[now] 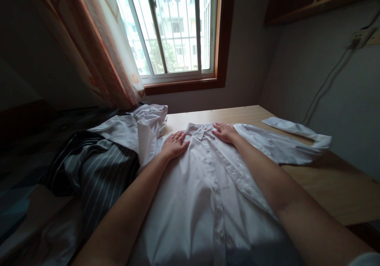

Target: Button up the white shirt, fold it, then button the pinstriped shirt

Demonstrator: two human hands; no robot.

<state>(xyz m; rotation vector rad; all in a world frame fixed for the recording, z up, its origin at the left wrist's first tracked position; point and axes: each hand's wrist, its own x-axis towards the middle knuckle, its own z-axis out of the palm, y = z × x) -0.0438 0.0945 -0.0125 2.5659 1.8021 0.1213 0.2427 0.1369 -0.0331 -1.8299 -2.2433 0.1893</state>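
Note:
A white button-up shirt (pixel 196 190) lies front side up on the wooden table (pixel 323 190), its collar toward the window and its button strip running down the middle. My left hand (pixel 175 144) rests flat on the shirt's left shoulder, fingers stretched out. Across the collar, my right hand (pixel 225 132) lies on the other shoulder with its fingers extended. One sleeve (pixel 285 143) reaches out to the right and bends back on itself. The shirt's lower end runs out of view at the bottom.
Left of the shirt lie a crumpled white garment (pixel 151 117) and a dark striped cloth (pixel 101 171). A patterned curtain (pixel 103 60) hangs beside the barred window (pixel 175 32). On the right wall, a cable (pixel 326 78) drops from a socket (pixel 360 38) below a shelf (pixel 320 4).

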